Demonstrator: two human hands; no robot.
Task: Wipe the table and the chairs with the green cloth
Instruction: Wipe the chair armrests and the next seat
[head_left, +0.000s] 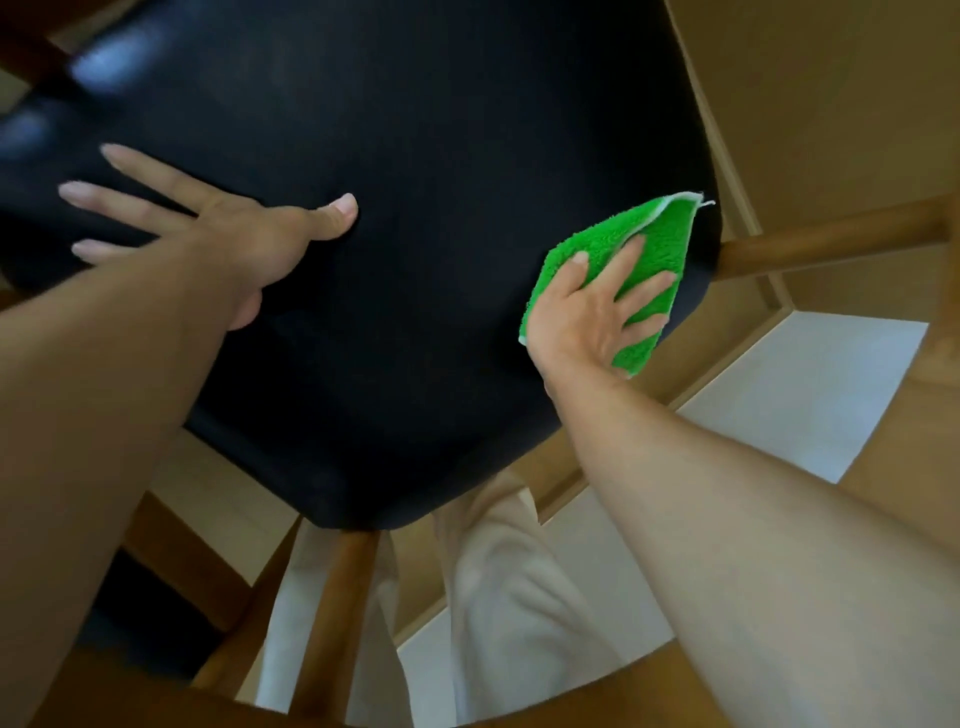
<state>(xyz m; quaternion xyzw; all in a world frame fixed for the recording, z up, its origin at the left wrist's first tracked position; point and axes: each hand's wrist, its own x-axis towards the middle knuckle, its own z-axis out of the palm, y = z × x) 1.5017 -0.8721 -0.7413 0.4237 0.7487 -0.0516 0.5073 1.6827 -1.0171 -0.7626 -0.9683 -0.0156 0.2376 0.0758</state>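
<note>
The green cloth is a bright, fuzzy microfibre piece with a looped pile and a thin white stitched hem that shows at its far corner and along its near-left edge. It lies folded into a rough leaf shape, one layer turned over another near the far tip, flat against the right side of a black padded chair seat, close to the seat's right edge.

The right hand lies palm down on the cloth with its fingers straight and spread apart, pressing the fabric onto the seat; the fingertips reach about halfway across the cloth, and green shows between them.

The left hand rests on the left part of the same seat, well apart from the cloth. Its fingers are straight and fanned wide, and the thumb points toward the cloth along the smooth black surface. It holds nothing.

The seat is dark, slightly glossy upholstery with rounded corners, catching pale blurred reflections at its far-left edge. A wooden chair rail juts out from beneath the seat just beyond the cloth. Under the near corner of the seat a wooden chair leg goes down, with pale trousers beside it.
</note>
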